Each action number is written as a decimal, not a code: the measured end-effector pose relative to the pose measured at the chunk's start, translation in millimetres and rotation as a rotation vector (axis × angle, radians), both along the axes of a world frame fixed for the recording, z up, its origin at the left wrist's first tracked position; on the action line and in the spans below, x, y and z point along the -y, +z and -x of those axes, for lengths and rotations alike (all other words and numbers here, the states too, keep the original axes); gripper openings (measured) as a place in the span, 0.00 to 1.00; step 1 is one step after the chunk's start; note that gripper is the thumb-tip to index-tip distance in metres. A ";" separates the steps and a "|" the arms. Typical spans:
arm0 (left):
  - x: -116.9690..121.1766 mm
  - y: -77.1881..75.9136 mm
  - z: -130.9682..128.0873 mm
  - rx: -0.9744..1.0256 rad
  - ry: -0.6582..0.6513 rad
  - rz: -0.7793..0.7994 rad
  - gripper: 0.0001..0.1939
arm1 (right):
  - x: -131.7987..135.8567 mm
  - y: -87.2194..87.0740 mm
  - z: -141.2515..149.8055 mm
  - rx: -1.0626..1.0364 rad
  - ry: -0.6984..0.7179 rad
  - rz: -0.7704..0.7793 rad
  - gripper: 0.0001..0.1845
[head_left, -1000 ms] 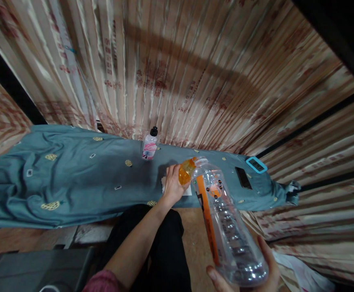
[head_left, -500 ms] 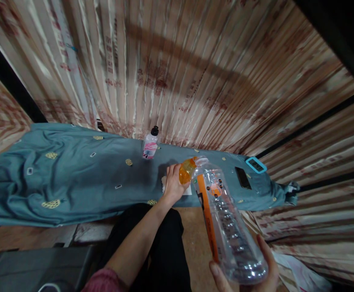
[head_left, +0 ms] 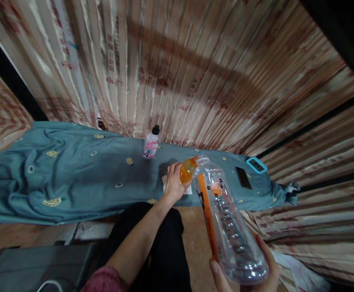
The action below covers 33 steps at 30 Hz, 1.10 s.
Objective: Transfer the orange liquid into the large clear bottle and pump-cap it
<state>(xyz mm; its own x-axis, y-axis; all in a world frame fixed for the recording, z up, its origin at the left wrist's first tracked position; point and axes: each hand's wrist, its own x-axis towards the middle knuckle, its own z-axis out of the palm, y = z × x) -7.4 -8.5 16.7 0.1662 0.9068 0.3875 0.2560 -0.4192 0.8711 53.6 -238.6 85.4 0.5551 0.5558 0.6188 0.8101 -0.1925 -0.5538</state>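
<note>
My left hand (head_left: 174,183) is closed around a small see-through container of orange-yellow liquid (head_left: 188,170); its exact kind does not show. With fingers and thumb round the base, my right hand (head_left: 243,271) holds a large clear plastic bottle (head_left: 225,215) with an orange label strip. That bottle is tilted, its uncapped neck pointing up and away to the left. The two vessels meet mouth to mouth, or nearly so; I cannot tell whether they touch. Under my left hand lies a white paper (head_left: 188,190), mostly hidden.
A clear squeeze bottle (head_left: 151,144) with a black cap and pink label stands on the teal patterned cloth (head_left: 82,174). To the right lie a black phone (head_left: 243,178) and a blue-framed digital clock (head_left: 256,165). Pleated curtains (head_left: 170,73) hang behind. A dark grey box (head_left: 37,269) is at lower left.
Both hands and both vessels stay nearly in place. The view has shifted very slightly.
</note>
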 end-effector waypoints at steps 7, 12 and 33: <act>-0.5 0.6 -0.2 -0.032 -0.015 0.031 0.27 | 0.4 -2.6 -2.1 -0.002 0.023 -0.018 0.54; -0.3 0.4 0.4 -0.033 -0.008 0.026 0.27 | 0.2 0.2 -1.8 0.002 0.006 0.002 0.55; -0.7 -1.8 0.3 -0.031 0.003 0.019 0.29 | -1.6 4.9 -1.3 0.041 -0.014 0.007 0.55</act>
